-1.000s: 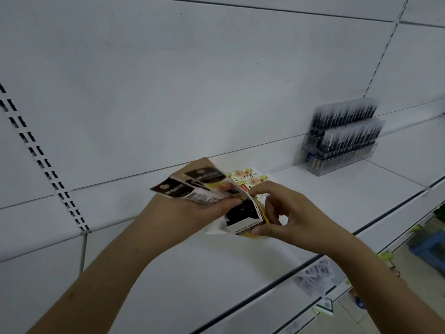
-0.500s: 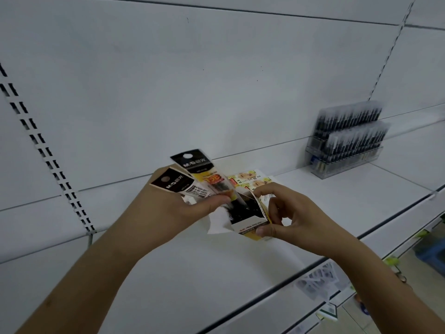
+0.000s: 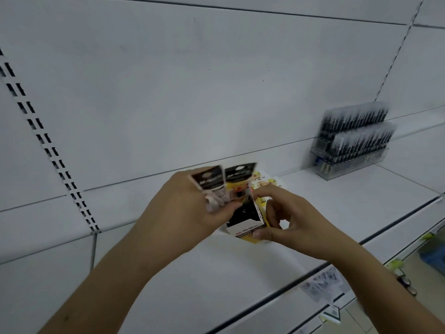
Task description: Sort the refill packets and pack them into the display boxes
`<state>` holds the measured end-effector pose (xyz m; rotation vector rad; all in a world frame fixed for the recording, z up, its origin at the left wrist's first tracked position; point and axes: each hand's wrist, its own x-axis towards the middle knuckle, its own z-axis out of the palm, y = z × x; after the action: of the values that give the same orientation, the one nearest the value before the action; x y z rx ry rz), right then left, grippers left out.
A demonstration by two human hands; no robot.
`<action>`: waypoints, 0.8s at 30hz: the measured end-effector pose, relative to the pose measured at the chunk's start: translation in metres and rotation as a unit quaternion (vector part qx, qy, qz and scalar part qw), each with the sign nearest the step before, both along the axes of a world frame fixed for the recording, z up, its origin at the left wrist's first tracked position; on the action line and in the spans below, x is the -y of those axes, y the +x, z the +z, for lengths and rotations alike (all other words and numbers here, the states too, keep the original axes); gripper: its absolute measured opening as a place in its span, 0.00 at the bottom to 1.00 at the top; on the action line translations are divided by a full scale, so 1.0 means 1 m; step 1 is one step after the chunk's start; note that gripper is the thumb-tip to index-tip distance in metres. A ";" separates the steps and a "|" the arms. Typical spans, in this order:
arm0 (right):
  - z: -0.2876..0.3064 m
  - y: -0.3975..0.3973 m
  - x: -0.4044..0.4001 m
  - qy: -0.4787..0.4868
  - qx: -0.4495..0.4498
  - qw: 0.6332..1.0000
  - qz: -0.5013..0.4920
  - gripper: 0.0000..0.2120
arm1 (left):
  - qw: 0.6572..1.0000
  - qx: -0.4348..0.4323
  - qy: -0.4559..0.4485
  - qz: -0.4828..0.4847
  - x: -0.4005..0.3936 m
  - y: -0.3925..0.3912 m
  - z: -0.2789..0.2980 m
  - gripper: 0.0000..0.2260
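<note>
My left hand (image 3: pixel 190 210) grips two refill packets (image 3: pixel 227 180) with black header cards, held nearly upright, their lower ends pointing into a small display box. The box (image 3: pixel 245 225) is black, white and yellow and sits on the white shelf (image 3: pixel 337 196). My right hand (image 3: pixel 291 224) pinches the box, thumb on its front lower edge and forefinger on its top rim. Behind the box lies a printed yellow card or box flap (image 3: pixel 263 182), partly hidden.
A clear tiered rack of black pens (image 3: pixel 354 141) stands at the shelf's back right. A slotted upright (image 3: pixel 48 145) runs down the back panel at left. Price labels (image 3: pixel 320 285) hang on the shelf's front edge.
My left hand has turned the two packets from slanting left to nearly upright and brought them closer over the box. My right hand keeps its hold on the box.
</note>
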<state>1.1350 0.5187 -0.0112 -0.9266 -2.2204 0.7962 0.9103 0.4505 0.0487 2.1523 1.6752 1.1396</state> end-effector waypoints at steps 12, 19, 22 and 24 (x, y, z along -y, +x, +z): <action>-0.008 -0.014 0.000 -0.089 -0.069 0.994 0.012 0.27 | 0.994 0.090 0.057 -0.020 -0.004 -0.004 0.009 0.05; -0.011 -0.027 -0.003 -0.126 -0.086 0.988 0.000 0.28 | 0.999 0.027 -0.015 -0.034 -0.020 -0.011 0.028 0.07; -0.005 -0.027 -0.005 -0.141 -0.081 0.987 0.008 0.24 | 0.998 0.015 -0.029 -0.050 -0.023 -0.015 0.033 0.07; -0.004 -0.027 -0.007 -0.136 -0.074 0.988 0.011 0.22 | 0.995 0.052 -0.014 -0.083 -0.023 -0.019 0.035 0.13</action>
<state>1.1079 0.5256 -0.0154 -0.9373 -2.0287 1.1605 0.8916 0.4737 0.0840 2.1297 1.4308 1.1522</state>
